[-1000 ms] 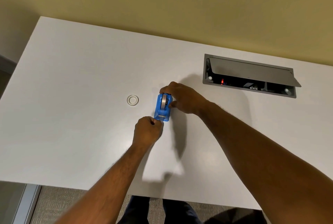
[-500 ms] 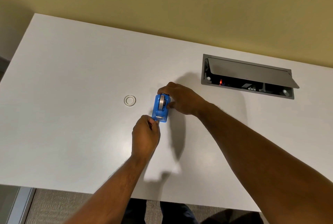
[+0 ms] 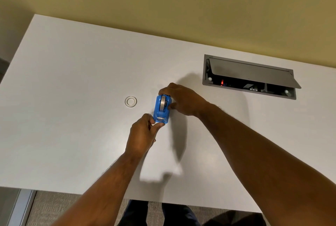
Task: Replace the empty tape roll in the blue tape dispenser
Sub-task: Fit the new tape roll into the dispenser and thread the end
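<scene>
1. A clear empty tape ring (image 3: 131, 101) lies flat on the white table (image 3: 72, 80), at 9 o'clock from the blue tape dispenser (image 3: 162, 109), apart from it.
2. An open grey cable hatch (image 3: 249, 77) sits at 2 o'clock; its small label is unreadable.
3. The dispenser, near table centre, holds a grey tape roll (image 3: 163, 102).
4. The right hand (image 3: 183, 101) wraps its fingers round the dispenser's far end.
5. The left hand (image 3: 142, 135) pinches at the cutter end; what it grips cannot be told.

White table (image 3: 72, 80) with blue tape dispenser (image 3: 161, 110), perhaps an empty tape ring (image 3: 131, 101).
</scene>
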The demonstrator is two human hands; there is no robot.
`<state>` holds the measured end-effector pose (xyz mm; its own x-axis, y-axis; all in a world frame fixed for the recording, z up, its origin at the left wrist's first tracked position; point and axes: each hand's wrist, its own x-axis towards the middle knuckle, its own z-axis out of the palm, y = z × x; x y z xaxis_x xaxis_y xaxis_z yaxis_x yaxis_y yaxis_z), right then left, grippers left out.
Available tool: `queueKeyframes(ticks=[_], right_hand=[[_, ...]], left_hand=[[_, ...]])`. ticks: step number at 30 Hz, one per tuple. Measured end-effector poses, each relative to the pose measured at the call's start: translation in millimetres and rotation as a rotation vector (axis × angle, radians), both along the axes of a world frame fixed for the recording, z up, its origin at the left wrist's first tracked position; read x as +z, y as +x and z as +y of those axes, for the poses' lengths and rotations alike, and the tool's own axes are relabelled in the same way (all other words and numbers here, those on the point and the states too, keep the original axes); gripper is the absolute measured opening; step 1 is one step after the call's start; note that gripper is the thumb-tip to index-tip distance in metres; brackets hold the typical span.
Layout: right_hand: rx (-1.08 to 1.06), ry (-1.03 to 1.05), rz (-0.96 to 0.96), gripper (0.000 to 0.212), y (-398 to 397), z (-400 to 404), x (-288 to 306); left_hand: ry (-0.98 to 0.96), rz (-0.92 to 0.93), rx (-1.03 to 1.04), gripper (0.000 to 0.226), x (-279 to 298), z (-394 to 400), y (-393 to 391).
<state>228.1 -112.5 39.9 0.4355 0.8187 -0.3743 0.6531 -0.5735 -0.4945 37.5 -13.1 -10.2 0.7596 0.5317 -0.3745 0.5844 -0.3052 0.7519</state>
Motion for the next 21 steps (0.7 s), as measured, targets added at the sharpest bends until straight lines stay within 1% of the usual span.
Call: queueKeyframes(ticks=[4,14,21], right_hand=[[0.004,-0.002,-0.010,0.057,-0.2,0.4,0.6],[0.015,0.002,-0.025,0.057,-1.7,0.5,1.4],[0.001,0.028,-0.051,0.058,-4.8,-2.3,-5.1]], left_hand=[[-0.003,0.015,-0.039,0.037,-0.1,7.3,2.9],[0.137,0.040,-0.146,0.036,-0.3,7.4,4.6],[0.162,0.079,-0.154,0.033,-3.2,6.5,6.5]])
